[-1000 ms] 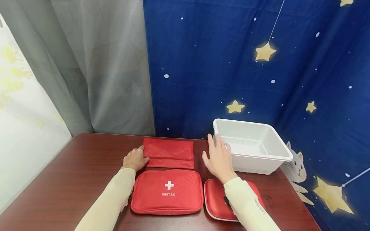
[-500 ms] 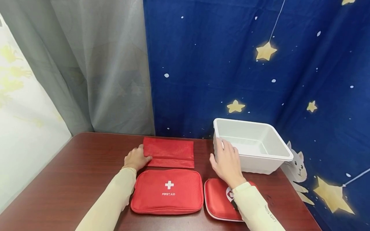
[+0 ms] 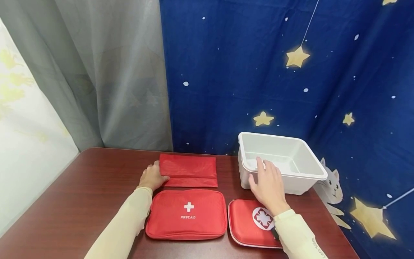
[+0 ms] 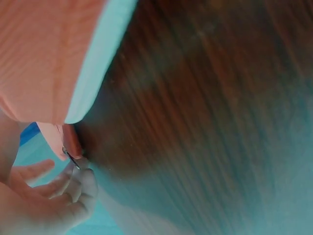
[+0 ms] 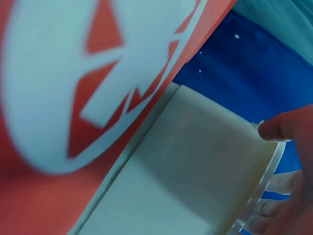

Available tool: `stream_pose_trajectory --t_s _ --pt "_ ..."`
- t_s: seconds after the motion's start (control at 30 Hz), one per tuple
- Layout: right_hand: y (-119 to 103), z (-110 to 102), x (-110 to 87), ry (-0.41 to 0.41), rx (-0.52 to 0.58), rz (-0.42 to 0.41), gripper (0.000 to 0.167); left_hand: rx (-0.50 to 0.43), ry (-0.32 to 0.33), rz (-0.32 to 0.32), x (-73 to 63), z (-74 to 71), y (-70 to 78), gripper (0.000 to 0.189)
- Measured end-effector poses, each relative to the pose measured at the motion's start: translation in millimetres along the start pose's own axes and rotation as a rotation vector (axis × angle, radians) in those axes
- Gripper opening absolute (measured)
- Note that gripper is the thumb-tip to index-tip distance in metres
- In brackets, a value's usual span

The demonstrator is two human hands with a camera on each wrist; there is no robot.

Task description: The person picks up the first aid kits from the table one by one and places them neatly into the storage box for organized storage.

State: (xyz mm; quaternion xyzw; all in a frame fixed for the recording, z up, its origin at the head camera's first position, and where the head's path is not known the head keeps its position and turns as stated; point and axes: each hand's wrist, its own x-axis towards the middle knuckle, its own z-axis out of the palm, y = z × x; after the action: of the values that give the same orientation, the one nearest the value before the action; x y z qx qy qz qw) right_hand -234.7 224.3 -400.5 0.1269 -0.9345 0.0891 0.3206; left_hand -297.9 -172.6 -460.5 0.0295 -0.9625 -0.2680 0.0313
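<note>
My left hand [image 3: 152, 177] is at the left edge of a flat red zippered pouch [image 3: 191, 165], thumb over its front and fingers curled at the side. In the left wrist view those fingers meet the pouch's end beside a small zipper pull [image 4: 71, 159]. My right hand [image 3: 268, 185] is held with fingers spread over the near rim of a white plastic tub [image 3: 284, 185]. In the right wrist view, the thumb [image 5: 276, 128] shows apart from the fingers, near the tub's wall. Under the right wrist lies a red hard case [image 3: 245, 223] with a white cross emblem.
A red FIRST AID bag [image 3: 186, 228] lies in front of the pouch, left of the hard case. All stand on a dark wooden table [image 3: 93, 190]. Behind hang a grey curtain [image 3: 129, 72] and a blue star-patterned curtain [image 3: 223, 72].
My right hand has moved right and slightly down from the tub's left corner to its near rim, uncovering the hard case's emblem. My left hand has stayed at the pouch.
</note>
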Motion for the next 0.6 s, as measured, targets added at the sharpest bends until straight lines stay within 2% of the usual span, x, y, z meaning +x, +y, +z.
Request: stream_pose_trajectory --t_s 0.27,0.6 --pt "12.1 -5.8 -6.2 0.003 -0.022 0.014 0.056 -0.040 -0.014 0.015 -0.8 -0.1 0.1 0.079" --pt "27.2 -15.0 -14.4 0.027 -0.045 0.016 0.053 -0.074 0.006 0.046 -1.2 0.6 -0.2 0.075"
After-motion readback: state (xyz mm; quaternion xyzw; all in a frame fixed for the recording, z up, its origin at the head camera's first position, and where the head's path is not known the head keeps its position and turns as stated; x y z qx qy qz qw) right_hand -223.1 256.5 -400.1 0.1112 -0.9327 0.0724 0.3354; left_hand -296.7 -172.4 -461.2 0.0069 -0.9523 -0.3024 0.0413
